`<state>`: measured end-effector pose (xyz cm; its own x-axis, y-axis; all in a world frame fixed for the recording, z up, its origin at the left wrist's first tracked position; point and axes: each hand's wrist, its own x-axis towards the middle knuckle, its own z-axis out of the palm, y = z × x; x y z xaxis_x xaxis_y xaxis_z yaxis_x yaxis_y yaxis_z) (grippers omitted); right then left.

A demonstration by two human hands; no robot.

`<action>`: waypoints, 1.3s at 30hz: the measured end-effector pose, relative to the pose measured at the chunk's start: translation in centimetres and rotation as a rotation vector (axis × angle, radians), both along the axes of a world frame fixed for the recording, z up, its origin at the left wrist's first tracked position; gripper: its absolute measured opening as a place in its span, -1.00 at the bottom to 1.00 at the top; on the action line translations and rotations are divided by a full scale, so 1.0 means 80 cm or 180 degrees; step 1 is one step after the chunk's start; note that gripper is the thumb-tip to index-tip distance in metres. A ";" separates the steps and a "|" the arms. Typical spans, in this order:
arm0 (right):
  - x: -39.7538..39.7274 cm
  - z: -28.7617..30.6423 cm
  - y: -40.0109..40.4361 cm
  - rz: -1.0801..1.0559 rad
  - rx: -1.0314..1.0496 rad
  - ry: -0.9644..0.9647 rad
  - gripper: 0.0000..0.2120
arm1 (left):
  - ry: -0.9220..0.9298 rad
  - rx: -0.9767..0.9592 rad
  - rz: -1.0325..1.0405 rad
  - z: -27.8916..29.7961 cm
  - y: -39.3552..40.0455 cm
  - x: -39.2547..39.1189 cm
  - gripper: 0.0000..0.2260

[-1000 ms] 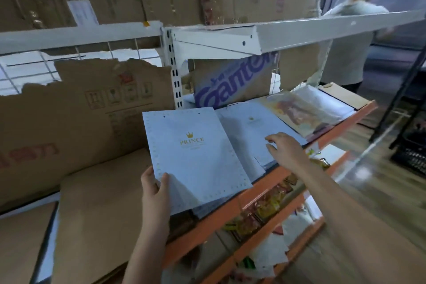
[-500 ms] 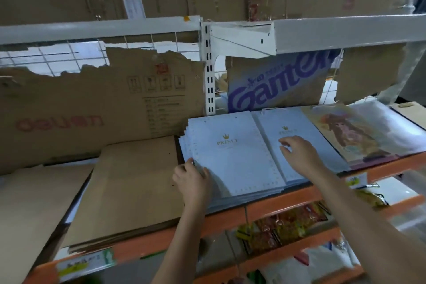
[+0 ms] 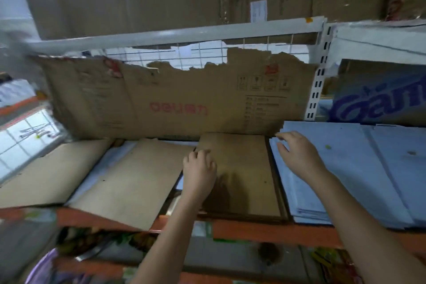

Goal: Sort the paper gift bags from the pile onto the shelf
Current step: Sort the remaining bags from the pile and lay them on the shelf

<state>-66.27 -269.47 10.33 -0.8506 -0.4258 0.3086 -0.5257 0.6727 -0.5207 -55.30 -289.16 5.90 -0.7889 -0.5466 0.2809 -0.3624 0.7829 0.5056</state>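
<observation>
- The shelf has an orange front edge and carries several flat stacks of paper bags side by side.
- The left hand lies palm down with fingers loosely spread on the left edge of a stack of brown bags in the middle of the shelf; it grips nothing.
- The right hand rests flat and open on the far left corner of a stack of pale blue bags, which sits just right of the brown stack, their edges touching or nearly so.
- Left of the brown stack, another brown bag lies at a slant, its near corner hanging over the shelf edge.
- A further brown sheet lies at the far left.
- A torn cardboard sheet with red lettering stands upright behind the stacks, against a wire grid.
- At far right a blue printed box stands behind the blue stack.
- Colourful packets on the shelf below are too blurred to make out.
</observation>
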 end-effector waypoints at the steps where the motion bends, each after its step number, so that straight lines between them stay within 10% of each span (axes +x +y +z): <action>1: 0.012 -0.001 -0.029 0.0120 0.0010 -0.0012 -0.66 | -0.0072 -0.0087 0.0154 -0.003 -0.031 0.014 -0.68; 11: 0.137 -0.056 -0.284 0.0990 0.0528 -0.0436 -0.62 | -0.0537 -0.0079 0.1193 -0.034 -0.298 0.172 -0.54; 23: 0.192 -0.102 -0.335 -0.0259 0.1252 -0.0716 -0.38 | -0.1461 0.0148 0.2363 -0.041 -0.498 0.278 -0.51; 31: 0.192 -0.103 -0.343 -0.0632 -0.0578 -0.1579 -0.29 | -0.1245 0.0221 0.2318 -0.047 -0.540 0.298 -0.43; 39: 0.192 -0.093 -0.349 -0.0437 -0.2448 -0.3168 -0.50 | 0.0182 0.2596 0.1403 -0.017 -0.506 0.312 -0.70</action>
<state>-50.94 -297.39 2.85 -0.8793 -0.3112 -0.3604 0.3671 0.0391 -0.9294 -30.31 -329.66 4.58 -0.4596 -0.8394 -0.2902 -0.5002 -0.0254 0.8655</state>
